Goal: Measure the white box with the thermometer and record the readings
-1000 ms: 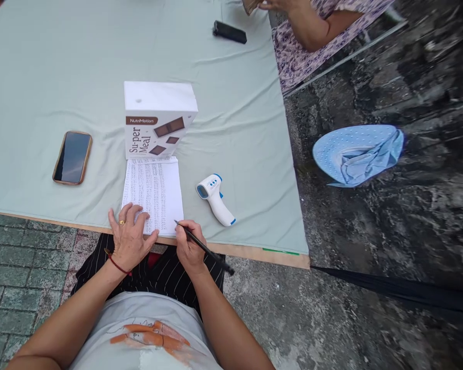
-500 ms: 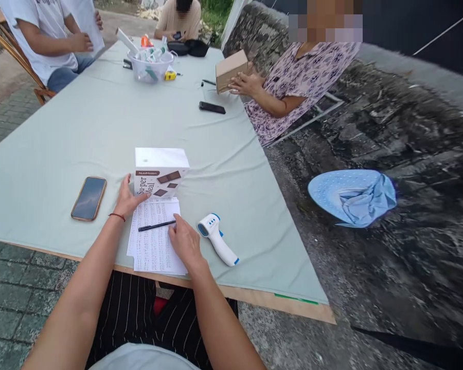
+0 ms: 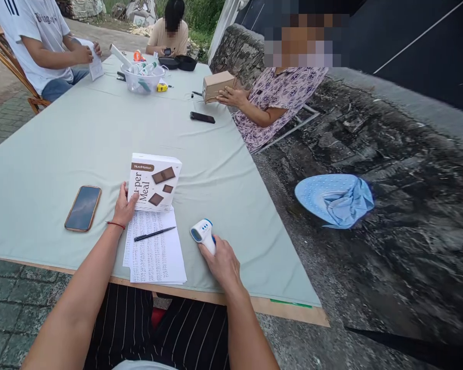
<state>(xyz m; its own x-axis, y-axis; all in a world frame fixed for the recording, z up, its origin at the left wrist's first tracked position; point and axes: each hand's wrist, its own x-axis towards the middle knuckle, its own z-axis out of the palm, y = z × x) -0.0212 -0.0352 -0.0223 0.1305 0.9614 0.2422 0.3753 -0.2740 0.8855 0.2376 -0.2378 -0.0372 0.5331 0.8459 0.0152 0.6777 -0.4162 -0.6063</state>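
"NutriMotion" and a partly covered "u-per Meal" on the white box [image 3: 154,184] — sheets' [image 3: 158,259] rows too small

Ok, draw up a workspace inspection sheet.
Surface: wrinkled pale green cloth over a table.
Things in hand: white cardboard box with brown print; white-and-blue plastic thermometer gun.
Clutter: slim black pen on white paper sheets; brown-cased rectangular phone.
Hands: left hand grips the box's left edge; right hand wraps the thermometer gun's handle.
Cables: nothing clearly seen.
Surroundings: light-blue fabric hat on dark, rough stone; three other people around the table.
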